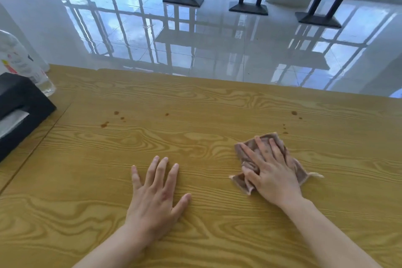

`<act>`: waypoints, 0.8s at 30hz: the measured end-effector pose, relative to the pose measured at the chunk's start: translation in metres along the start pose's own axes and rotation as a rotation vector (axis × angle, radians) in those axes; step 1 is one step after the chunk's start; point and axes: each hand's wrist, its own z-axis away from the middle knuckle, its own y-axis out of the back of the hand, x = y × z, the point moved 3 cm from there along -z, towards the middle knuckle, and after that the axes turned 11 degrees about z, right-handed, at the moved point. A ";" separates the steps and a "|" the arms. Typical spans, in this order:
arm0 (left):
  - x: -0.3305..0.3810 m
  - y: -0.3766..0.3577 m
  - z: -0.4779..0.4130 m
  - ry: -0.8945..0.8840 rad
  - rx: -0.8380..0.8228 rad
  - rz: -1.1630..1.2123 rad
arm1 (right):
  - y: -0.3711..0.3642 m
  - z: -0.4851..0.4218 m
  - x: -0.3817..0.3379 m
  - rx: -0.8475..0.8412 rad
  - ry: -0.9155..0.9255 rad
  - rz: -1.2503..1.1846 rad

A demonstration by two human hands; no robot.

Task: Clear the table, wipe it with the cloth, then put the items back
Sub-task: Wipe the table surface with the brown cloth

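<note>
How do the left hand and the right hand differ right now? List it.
The left hand rests on the bare table; the right hand presses on the cloth. The right hand lies close to the right brown spots; the left hand lies well short of the left brown spots. Both are flat, palm down, fingers straight.

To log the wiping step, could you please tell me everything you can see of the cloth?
The cloth is a brownish-mauve rag, soft-looking and crumpled, with a paler hem and a cream loop at its right corner. It lies on the wooden table, pressed under the flat right hand, just short of some brown stains.
</note>
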 end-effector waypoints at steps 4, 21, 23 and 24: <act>0.025 0.006 -0.061 -0.114 -0.015 0.029 | 0.004 -0.036 0.007 -0.054 -0.239 -0.080; 0.066 0.002 -0.135 -0.144 -0.028 -0.039 | 0.005 -0.034 0.031 0.018 0.031 -0.074; 0.065 0.002 -0.135 -0.135 -0.014 -0.031 | 0.000 -0.001 0.038 0.022 0.175 -0.052; 0.065 0.002 -0.135 -0.125 -0.015 -0.026 | -0.001 0.001 0.054 0.008 0.166 -0.042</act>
